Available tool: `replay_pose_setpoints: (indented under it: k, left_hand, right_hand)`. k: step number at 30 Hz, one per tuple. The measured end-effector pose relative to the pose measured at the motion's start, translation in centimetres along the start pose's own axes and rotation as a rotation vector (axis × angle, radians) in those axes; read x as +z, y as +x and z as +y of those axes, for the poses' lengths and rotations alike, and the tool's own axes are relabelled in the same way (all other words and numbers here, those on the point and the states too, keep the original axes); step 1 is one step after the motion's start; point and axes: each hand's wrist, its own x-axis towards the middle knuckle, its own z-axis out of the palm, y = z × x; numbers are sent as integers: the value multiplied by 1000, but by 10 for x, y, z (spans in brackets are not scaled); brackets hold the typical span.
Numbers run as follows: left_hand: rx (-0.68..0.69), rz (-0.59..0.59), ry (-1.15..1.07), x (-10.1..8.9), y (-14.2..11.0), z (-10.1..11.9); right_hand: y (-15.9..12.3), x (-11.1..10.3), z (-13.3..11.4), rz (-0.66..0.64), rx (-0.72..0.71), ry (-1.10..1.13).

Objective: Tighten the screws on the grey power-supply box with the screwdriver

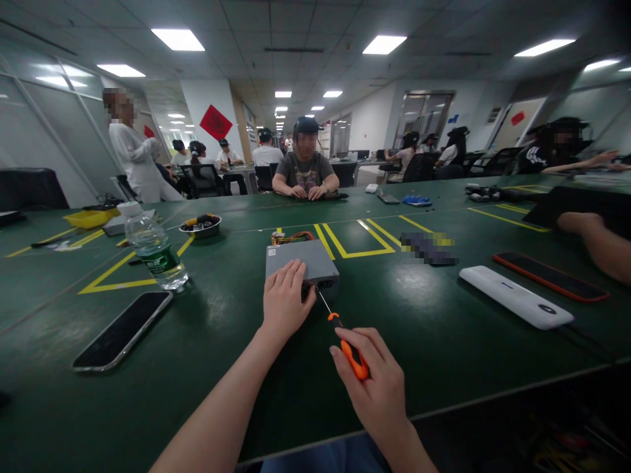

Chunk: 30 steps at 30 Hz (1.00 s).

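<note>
And here the left hand (286, 295) is bracing the box (320, 265), its fingers lying almost straight and close together across the top, thumb dropping to the near edge, not closing around anything. The box is sitting on the worktop (419, 341), under those fingers and ahead of the right ones. The right hand (377, 371) is holding the screwdriver (353, 358), its fingers curling around the orange-and-black handle, and the shaft is slanting away toward the near face, ending just beside the left thumb. Whether the tip is seating in anything, I cannot tell. Good work here is calling for steady palm pressure, the shaft lining up squarely with whatever it is meeting, and the thumb staying clear, because a slipping tip would be heading straight for it. Beyond the left fingers, loose wires (296, 238) are trailing from the box's far side.
</note>
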Motion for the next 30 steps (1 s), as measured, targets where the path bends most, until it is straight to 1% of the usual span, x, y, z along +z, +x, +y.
replay_pose_setpoints:
  k: [2,3,5,7,9,15,17,19,21,23,30]
  left_hand:
    - [-2,2,-4,0,0,0]
    - [-4,3,-7,0,0,0]
    - [-3,4,-11,-1,0,0]
    - [3,4,-11,-1,0,0]
    - [5,5,-11,-1,0,0]
    - [-3,8,-25,0,0,-1]
    - [-3,9,-33,0,0,-1]
    - [-5,10,-34,0,0,-1]
    - [-8,10,-26,0,0,-1]
    - [-7,7,-16,0,0,-1]
    - [-1,14,11,0,-1,0]
  right_hand:
    - [-1,-3,-1,-7,40,65]
    - [-2,-3,0,-4,81,81]
    - [-3,-1,0,5,172,71]
    - [-4,2,1,5,224,54]
    - [-3,4,2,8,211,52]
    - [1,2,1,0,98,66]
    - [2,1,1,-1,107,71]
    - [2,1,1,13,149,67]
    - [0,1,2,21,193,35]
    - [-1,2,2,19,201,-6]
    - [-2,7,4,62,32,-32]
